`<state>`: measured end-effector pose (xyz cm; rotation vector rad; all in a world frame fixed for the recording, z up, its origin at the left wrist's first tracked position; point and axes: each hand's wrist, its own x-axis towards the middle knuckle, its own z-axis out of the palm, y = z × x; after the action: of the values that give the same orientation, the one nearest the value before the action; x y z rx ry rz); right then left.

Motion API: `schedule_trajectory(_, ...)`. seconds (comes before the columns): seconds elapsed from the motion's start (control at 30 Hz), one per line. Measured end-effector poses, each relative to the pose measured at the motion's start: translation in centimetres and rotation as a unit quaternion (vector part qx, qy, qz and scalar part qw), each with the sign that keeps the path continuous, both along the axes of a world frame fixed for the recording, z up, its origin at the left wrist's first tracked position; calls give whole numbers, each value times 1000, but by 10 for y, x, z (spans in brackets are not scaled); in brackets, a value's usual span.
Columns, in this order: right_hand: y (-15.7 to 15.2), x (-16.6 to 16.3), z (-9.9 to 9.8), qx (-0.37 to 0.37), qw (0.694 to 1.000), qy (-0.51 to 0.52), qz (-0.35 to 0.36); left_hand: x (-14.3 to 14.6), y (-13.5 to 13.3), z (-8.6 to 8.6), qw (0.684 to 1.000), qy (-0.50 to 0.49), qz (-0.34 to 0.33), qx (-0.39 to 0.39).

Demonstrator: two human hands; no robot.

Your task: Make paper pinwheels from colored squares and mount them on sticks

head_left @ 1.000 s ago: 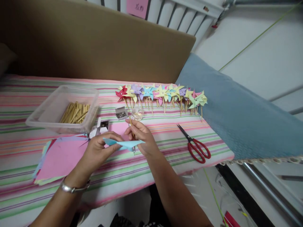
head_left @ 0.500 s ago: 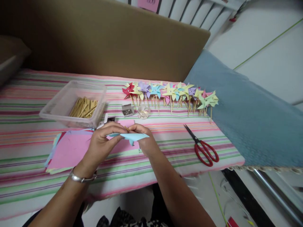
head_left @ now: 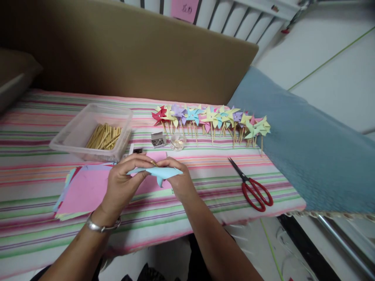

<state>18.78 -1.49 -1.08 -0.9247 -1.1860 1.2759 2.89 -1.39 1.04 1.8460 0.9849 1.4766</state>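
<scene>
Between my two hands, above the table's front half, is a light blue paper pinwheel [head_left: 164, 172], seen nearly edge-on with one blade hanging down. My left hand [head_left: 123, 175] pinches its left side between thumb and fingers. My right hand [head_left: 178, 175] is closed at its right side, the fingers partly hidden behind the paper. The tip of a wooden stick [head_left: 154, 163] shows between the fingertips; the rest of it is hidden. Below lies pink paper [head_left: 146, 186], with a stack of coloured paper sheets [head_left: 84, 191] to the left.
A clear plastic tub [head_left: 70, 144] holds wooden sticks [head_left: 104, 136]. Beside it are a small box of metal pins [head_left: 158, 141] and a round clear container [head_left: 177, 142]. Several finished pinwheels [head_left: 211, 117] stand in a row behind. Red-handled scissors [head_left: 253, 187] lie at right; cardboard [head_left: 146, 50] rises behind.
The pinwheel has tilted slightly, so more of its blue face and hanging blade shows. Both hands keep their hold. The whole view has shifted a little.
</scene>
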Motion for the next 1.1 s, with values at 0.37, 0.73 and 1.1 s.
schedule_trajectory(0.37, 0, -3, 1, -9, 999, -14, -39, 2, -1, 1, 998, -35, -11, -45)
schedule_trajectory(0.73, -1, -4, 0, -8, 999, 18, -44, 3, 0, 1, 996, -53, -22, -64)
schedule_trajectory(1.1, 0, -4, 0, -5, 999, -3, -49, 1, 1, 3, 996, -47, -25, -68)
